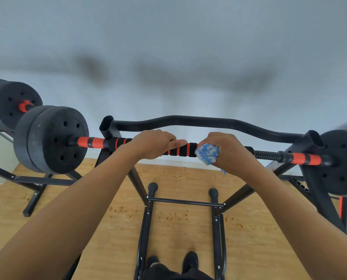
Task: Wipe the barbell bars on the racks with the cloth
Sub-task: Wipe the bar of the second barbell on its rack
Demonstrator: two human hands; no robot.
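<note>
Left hand (154,142) wraps the barbell bar (181,149); right hand (227,150) clamps the blue cloth (207,154) onto it just beside. The bar's long axis runs nine to three. Unwiped shaft extends toward three, where the rack (310,141) upright and weight plates (344,162) obstruct travel.

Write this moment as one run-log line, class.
left hand: grips barbell bar | right hand: holds cloth against bar | bar on rack
</note>
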